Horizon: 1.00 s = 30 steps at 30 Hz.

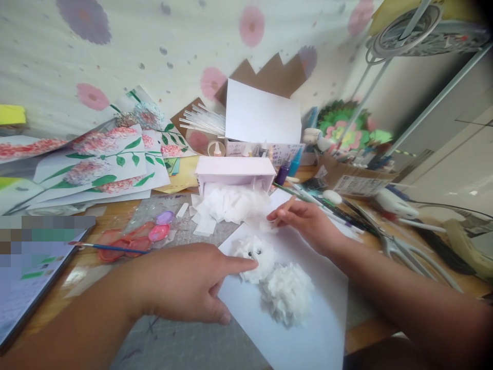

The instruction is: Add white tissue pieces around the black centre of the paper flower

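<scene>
On a white sheet (327, 318) lie two fluffy white paper clusters. The upper cluster (265, 257) has two small dark spots, and the index finger of my left hand (192, 277) points onto it, thumb apart, with nothing held. Below and to its right sits the fuller cluster (288, 293), touching it. My right hand (304, 221) pinches a thin light-brown stick (289, 202) above the sheet's upper part, beside a heap of white tissue pieces (234, 203). That heap spills from an open white box (234, 167). Whether tissue is at the right fingertips is unclear.
A brush (111, 248) rests across red plastic pieces (127, 237) at the left, near a tablet (34, 288). Scissors (400, 252) and pens lie at the right. Glue bottles (283, 172), flower pictures (108, 159) and a cardboard box (354, 180) stand behind.
</scene>
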Available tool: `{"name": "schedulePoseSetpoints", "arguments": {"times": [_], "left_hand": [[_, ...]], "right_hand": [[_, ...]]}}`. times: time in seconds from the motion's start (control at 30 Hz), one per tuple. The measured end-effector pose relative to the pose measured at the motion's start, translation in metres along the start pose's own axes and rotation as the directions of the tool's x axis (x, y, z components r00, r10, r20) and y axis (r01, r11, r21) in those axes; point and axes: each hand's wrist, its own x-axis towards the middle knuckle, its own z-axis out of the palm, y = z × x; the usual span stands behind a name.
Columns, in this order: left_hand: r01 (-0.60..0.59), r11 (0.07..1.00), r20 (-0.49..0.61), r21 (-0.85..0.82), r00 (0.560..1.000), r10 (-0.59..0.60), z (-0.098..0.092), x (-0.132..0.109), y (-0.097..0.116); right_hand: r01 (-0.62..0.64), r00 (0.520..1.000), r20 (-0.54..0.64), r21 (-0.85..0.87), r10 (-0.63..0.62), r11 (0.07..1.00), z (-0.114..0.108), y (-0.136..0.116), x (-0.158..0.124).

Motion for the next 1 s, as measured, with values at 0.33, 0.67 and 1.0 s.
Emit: {"name": "schedulePoseSetpoints", "arguments": {"times": [0.33,0.67,1.0], "left_hand": [[0.004,1.0,0.017,-0.012,1.0,-0.004,-0.004,-0.004,0.004],[-0.006,1.0,-0.001,-0.009,1.0,0.006,-0.002,-0.002,0.003],[-0.001,1.0,0.003,0.015,1.0,0.001,-0.001,-0.002,0.001]], "right_hand": [[0.356,0.934,0.067,-0.262,-0.351,0.897,0.013,-0.023,-0.008],[-0.071,0.997,0.027,0.146,0.068,0.987,0.02,-0.01,0.001],[-0.016,0.998,0.054,0.057,0.013,0.998,0.02,-0.009,-0.001]]}}
